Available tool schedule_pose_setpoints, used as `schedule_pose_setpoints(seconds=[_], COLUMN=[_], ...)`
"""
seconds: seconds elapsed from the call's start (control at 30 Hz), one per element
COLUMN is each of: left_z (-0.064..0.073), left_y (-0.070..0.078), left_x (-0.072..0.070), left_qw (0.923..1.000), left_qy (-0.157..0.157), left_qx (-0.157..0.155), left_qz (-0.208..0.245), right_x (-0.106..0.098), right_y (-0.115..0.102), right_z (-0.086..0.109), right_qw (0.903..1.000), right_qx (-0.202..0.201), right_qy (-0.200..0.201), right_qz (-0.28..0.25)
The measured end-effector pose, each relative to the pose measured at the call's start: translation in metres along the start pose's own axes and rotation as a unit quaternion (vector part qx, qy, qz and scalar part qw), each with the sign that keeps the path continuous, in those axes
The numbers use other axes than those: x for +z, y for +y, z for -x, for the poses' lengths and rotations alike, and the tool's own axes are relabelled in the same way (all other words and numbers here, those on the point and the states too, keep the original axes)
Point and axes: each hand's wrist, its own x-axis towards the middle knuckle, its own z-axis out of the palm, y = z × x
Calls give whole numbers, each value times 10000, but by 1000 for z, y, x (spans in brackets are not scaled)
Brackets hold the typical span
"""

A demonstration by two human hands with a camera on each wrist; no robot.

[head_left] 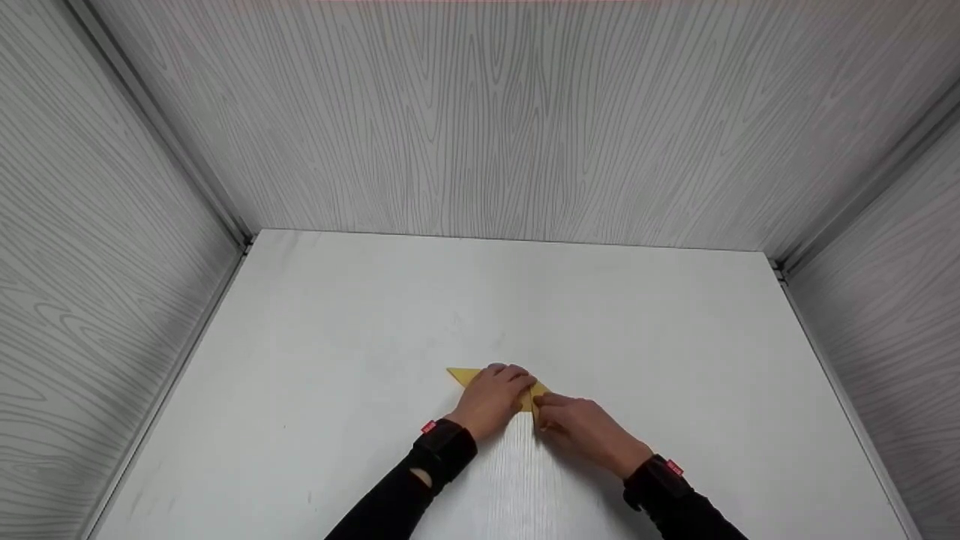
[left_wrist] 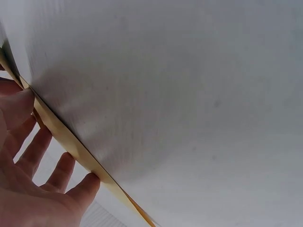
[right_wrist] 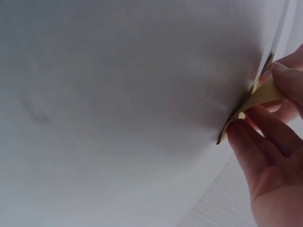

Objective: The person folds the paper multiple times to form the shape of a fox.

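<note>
A folded piece of yellow paper (head_left: 461, 374) lies on the white tabletop, its pointed corner showing left of the hands in the head view. My left hand (head_left: 491, 399) rests over its middle; in the left wrist view several fingertips and the thumb touch the paper (left_wrist: 71, 144) along its edge. On the right side, my right hand (head_left: 589, 429) pinches a flap of the paper. The right wrist view shows that flap (right_wrist: 264, 94) raised and bent between the thumb and fingers. Both hands cover much of the sheet, so its full folded shape is hidden.
The white tabletop (head_left: 337, 322) spreads around the hands. Grey wood-grain panels stand at the back (head_left: 487, 120), the left (head_left: 97, 225) and the right (head_left: 892, 315). Black bands with red tags circle both wrists.
</note>
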Motion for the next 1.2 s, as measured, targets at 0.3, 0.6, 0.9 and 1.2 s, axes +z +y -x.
schedule_pose_setpoints(seconds=[0.3, 0.6, 0.9, 1.2], left_z=[0, 1, 0, -1], left_y=[2, 5, 5, 8], left_x=[-5, -6, -5, 1], left_qw=[9997, 9997, 9998, 9973], left_qy=[-154, 77, -166, -202], left_qx=[9, 116, -123, -492], left_qz=[-162, -194, 70, 510], right_x=[2, 0, 4, 0], right_y=[-1, 2, 3, 1], right_z=[3, 13, 12, 12], right_qw=[9993, 9992, 9999, 9983], right_qx=[114, 141, -75, 192], right_qy=[15, -364, -72, -438], right_qz=[367, -128, -86, -324])
